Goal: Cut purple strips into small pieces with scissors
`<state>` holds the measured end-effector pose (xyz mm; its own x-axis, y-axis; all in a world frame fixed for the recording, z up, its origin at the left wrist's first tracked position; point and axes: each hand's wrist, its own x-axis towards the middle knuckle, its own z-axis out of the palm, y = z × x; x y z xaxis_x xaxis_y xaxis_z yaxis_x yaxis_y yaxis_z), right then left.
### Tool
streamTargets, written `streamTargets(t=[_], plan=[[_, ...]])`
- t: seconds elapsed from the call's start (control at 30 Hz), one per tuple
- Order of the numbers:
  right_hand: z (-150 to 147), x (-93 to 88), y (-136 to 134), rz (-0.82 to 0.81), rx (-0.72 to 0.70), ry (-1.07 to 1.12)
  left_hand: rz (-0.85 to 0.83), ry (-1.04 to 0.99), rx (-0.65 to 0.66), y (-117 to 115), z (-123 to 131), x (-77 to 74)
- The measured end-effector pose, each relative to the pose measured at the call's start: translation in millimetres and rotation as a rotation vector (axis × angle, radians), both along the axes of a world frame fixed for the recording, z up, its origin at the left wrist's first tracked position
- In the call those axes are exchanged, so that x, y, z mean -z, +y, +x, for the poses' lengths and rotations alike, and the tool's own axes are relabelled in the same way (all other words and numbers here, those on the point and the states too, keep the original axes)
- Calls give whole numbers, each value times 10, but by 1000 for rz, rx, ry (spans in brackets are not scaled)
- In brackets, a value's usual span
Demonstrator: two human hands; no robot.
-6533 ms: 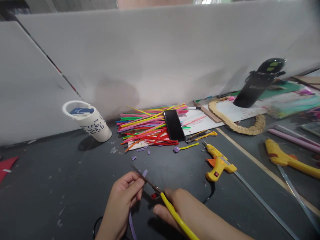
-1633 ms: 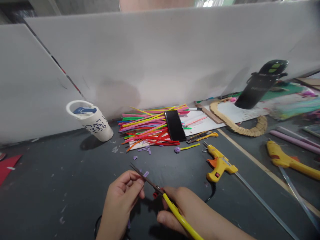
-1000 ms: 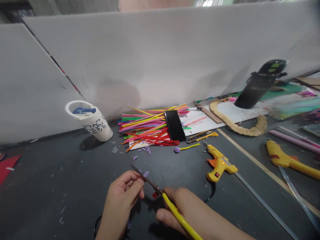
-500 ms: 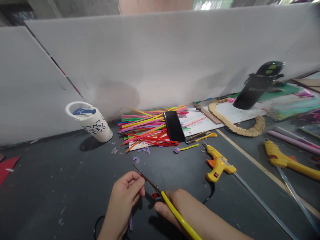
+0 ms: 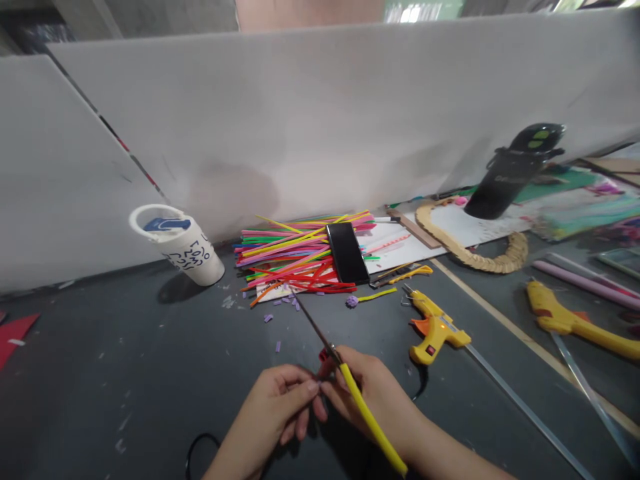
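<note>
My right hand (image 5: 377, 400) is wrapped round a pair of scissors (image 5: 367, 420) with a yellow handle. Their dark, narrow blades point up and left, above the fingertips. Close by, my left hand (image 5: 285, 407) is pinched at the tips, which meet the right thumb and finger. Only a trace of the purple strip shows between the fingertips; the hands hide the rest. Small purple cut pieces (image 5: 278, 347) lie on the dark table beyond the hands. Farther back rests a yellow stem with a purple ball end (image 5: 353, 302).
Colourful pipe cleaners (image 5: 285, 250) lie under a black phone (image 5: 347, 253). A white cup (image 5: 193, 253) stands left. To the right are a yellow glue gun (image 5: 435, 327), another glue gun (image 5: 560, 310), a curved tan ring (image 5: 480, 260) and a black bottle (image 5: 510, 173).
Both hands have come together at the fingertips, the left moving right. The scissors have moved up and right, off the left fingertips. Another purple piece now lies on the table.
</note>
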<state>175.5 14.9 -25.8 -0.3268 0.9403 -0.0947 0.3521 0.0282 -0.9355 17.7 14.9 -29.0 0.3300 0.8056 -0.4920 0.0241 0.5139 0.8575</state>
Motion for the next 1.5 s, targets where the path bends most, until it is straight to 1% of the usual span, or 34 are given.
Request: streamTargets(t=[0.1, 0.3, 0.5, 0.57, 0.6, 0.73, 0.8, 0.87, 0.97, 1.13, 1.3, 1.5], plan=[[-13, 13, -30, 0, -31, 29, -18, -32, 14, -4, -2, 16], [-15, 4, -40, 32, -54, 2, -11, -49, 8, -17, 13, 36], [9, -17, -10, 53, 32, -79, -19, -24, -38, -25, 13, 23], [36, -28, 7, 49, 26, -90, -9, -26, -83, -21, -3, -2], [55, -37, 14, 36, 4, -89, 8, -33, -126, -16, -16, -20], [137, -106, 11, -58, -141, -170, 100, -49, -342, 17, -94, -115], [156, -151, -15, -101, -212, -247, 138, -42, -401, 29, -131, -168], [151, -186, -47, -136, -269, -285, 170, -23, -428, 28, -152, -213], [120, -199, -87, -149, -304, -258, 185, 14, -437, 5, -154, -256], [90, -171, -113, -115, -310, -189, 169, 59, -450, -39, -138, -294], [76, -150, -119, -129, -310, -186, 225, 83, -457, -36, -138, -323], [64, -111, -121, -118, -307, -185, 309, 157, -378, -21, -170, -304]])
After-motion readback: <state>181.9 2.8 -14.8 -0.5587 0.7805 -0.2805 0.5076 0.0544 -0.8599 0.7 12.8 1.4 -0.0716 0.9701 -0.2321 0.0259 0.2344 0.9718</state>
